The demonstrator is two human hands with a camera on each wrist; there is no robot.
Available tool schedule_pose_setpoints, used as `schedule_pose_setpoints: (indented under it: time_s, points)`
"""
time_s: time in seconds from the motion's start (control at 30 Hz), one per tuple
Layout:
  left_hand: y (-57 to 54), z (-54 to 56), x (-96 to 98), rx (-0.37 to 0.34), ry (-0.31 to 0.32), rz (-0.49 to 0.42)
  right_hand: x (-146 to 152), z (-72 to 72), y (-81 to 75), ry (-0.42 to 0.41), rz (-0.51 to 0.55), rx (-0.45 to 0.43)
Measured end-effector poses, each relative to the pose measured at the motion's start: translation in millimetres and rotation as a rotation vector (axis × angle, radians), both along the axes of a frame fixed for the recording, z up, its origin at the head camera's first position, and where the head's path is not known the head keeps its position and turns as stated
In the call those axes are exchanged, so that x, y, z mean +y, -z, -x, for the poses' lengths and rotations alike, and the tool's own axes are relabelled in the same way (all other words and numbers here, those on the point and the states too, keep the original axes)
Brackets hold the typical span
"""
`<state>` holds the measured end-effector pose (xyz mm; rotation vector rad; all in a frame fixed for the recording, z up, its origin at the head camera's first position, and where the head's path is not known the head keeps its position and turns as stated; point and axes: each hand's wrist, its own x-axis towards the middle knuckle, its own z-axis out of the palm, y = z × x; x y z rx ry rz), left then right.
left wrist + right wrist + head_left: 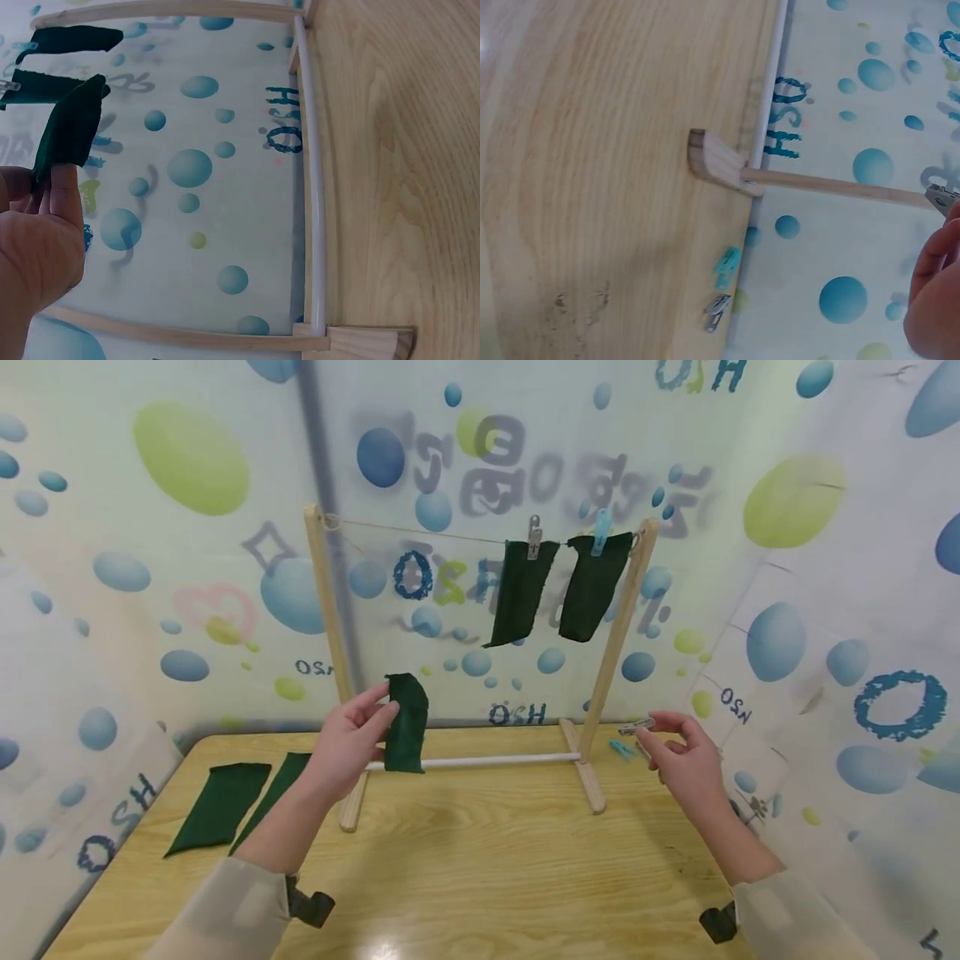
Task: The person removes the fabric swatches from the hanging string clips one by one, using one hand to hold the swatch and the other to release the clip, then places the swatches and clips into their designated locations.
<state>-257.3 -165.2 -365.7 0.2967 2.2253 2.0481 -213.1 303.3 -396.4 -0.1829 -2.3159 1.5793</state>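
My left hand (351, 743) pinches a small dark green cloth (407, 727) by its side edge, holding it up in front of the rack's left post. In the left wrist view this cloth (71, 131) stands up from the fingertips. Between thumb and fingers, my right hand (690, 768) pinches a grey clothespin (636, 726), just right of the rack. Two more green cloths hang from the line (420, 531): one cloth (521, 597) under a grey clothespin (534, 545), the other (600, 593) under a blue clothespin (601, 533).
A wooden rack with a left post (330, 602), right post (617, 635) and white bottom bar (495, 762) stands on the table (480, 868). Two green cloths (221, 806) lie at the left. A blue clothespin (726, 268) and a grey clothespin (716, 313) lie by the right foot.
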Motion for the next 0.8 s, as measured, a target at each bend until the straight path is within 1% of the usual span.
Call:
schedule_pose_setpoints:
  time_s: [0.1,0.23,0.3,0.43,0.6,0.73,0.8]
  points:
    - [7.3,-2.6,-3.2,-0.009,-0.005,0.013,6,1.1,7.4,0.006,-0.011,-0.019]
    - [16.7,-6.2,-6.5,-0.027,-0.021,0.038,15,2.6,17.7,0.019,-0.032,-0.068]
    - [21.8,-7.8,-7.4,-0.038,-0.021,0.035,20,2.9,22.8,0.017,-0.042,-0.094]
    - [33.1,-10.2,-8.7,-0.069,-0.006,0.019,29,3.5,32.7,0.008,-0.068,-0.133]
    - [46.1,-12.8,-11.6,-0.106,0.017,-0.009,39,5.9,46.8,0.001,-0.126,-0.196]
    - [55.5,-14.9,-14.4,-0.106,0.064,-0.023,49,9.7,59.0,-0.034,-0.171,-0.257]
    - [60.0,-16.0,-15.6,-0.108,0.08,-0.016,53,12.2,65.0,-0.049,-0.193,-0.288]
